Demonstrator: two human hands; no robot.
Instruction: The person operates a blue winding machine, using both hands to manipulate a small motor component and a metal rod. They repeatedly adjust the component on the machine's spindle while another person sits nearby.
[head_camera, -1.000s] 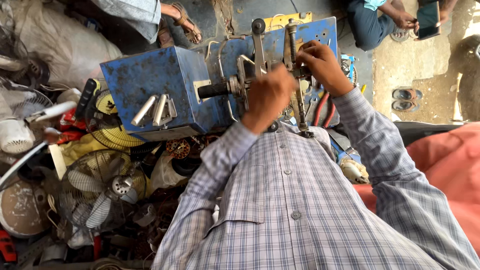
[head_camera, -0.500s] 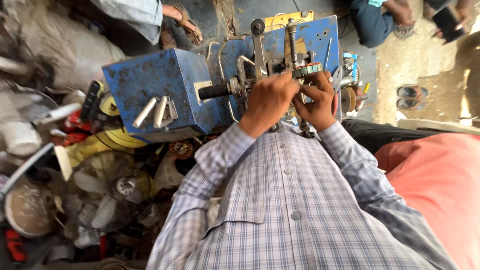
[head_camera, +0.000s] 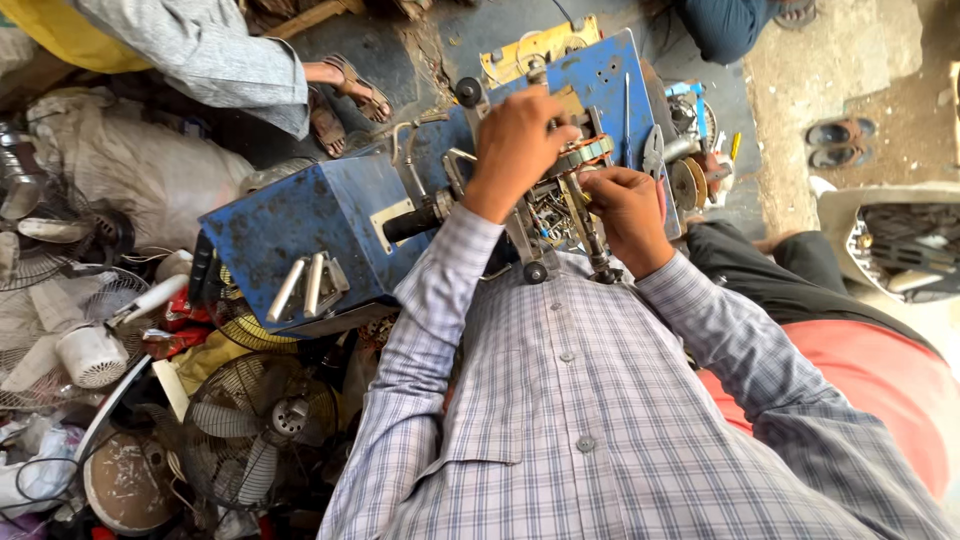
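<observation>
1. Round wound part (head_camera: 580, 155), striped copper and grey, mounted on the metal spindle frame (head_camera: 560, 215) of a blue machine; it sits at the middle of the machine's top, between the person's two hands.
2. Left hand (head_camera: 515, 140): reaches over the frame from the near side, fingers curled and closed over the upper edge of the wound part; the palm hides the contact, so how firmly it grips cannot be told.
3. Right hand (head_camera: 622, 205): just beside the wound part on its lower right, fingertips drawn together in a pinch at its rim; what they pinch is too small to make out.
4. Blue machine (head_camera: 300, 235): a worn, scuffed box with a black handle (head_camera: 415, 222) sticking out of its side and pale metal levers (head_camera: 305, 285) on the near face.
5. Blue plate (head_camera: 610, 80) behind the frame, carrying pliers (head_camera: 652, 152) and a thin rod.
6. Checked shirt (head_camera: 590, 420), worn by the person, fills the lower foreground.
7. Fan with wire guard (head_camera: 255, 425), on the floor left of the shirt, among scrap parts.
8. White motor housing (head_camera: 90, 355), far left.
9. Another person's sandalled foot (head_camera: 350, 85), above the machine, well apart from the hands.
10. Pair of sandals (head_camera: 838, 145) on the bare ground, upper right.
</observation>
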